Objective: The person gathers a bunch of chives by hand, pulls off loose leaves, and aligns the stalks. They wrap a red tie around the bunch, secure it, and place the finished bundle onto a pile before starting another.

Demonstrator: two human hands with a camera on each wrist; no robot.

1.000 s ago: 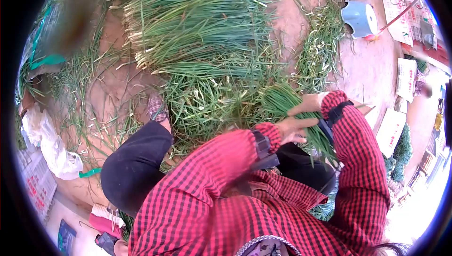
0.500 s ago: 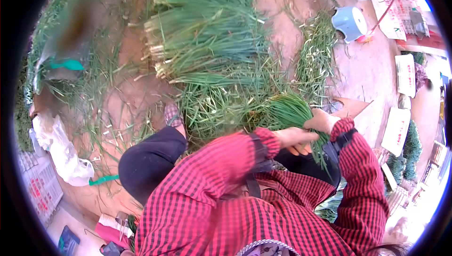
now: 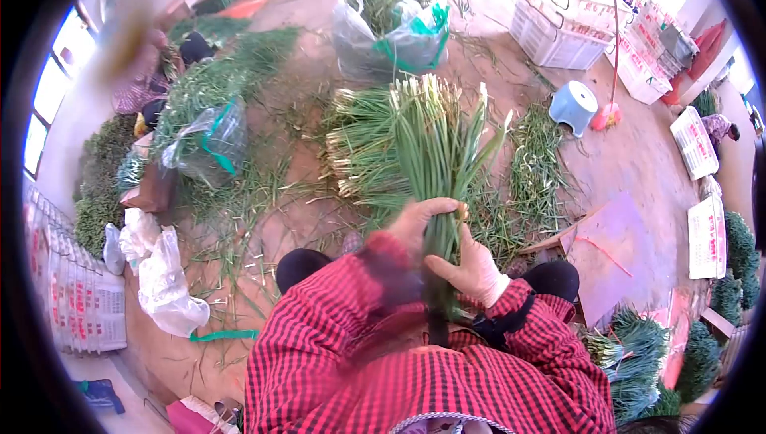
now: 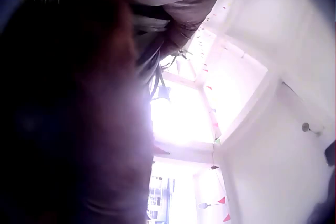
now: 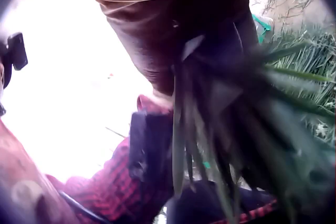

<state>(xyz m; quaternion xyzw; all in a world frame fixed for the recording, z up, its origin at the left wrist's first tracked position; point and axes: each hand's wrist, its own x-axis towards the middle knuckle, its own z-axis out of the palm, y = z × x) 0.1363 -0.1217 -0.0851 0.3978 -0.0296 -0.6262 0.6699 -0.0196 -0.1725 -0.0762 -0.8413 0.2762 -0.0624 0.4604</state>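
Observation:
A bunch of garlic chives (image 3: 437, 143) stands upright before the chest, pale stem ends up and fanned out. My left hand (image 3: 416, 222) grips it around the middle, thumb across the front. Just below, my right hand (image 3: 476, 270) holds the same bunch from the right side, thumb laid along it. Dark, blurred leaf blades (image 5: 226, 140) hang down in the right wrist view. In the left wrist view a dark blur fills the left side and the chives are hidden. Beyond the hands lies a large pile of chives (image 3: 363, 147), stem ends to the left.
Loose trimmings (image 3: 538, 167) litter the floor. A blue stool (image 3: 573, 107) stands at the right, near white crates (image 3: 558, 23). A clear bag of greens (image 3: 391, 31) sits beyond the pile. White plastic bags (image 3: 169, 282) lie at the left, a flat board (image 3: 610, 254) at the right.
The bunch has swung from low at the right to upright in front of the body, stem ends up. Both hands moved left with it, and the head view has tilted up.

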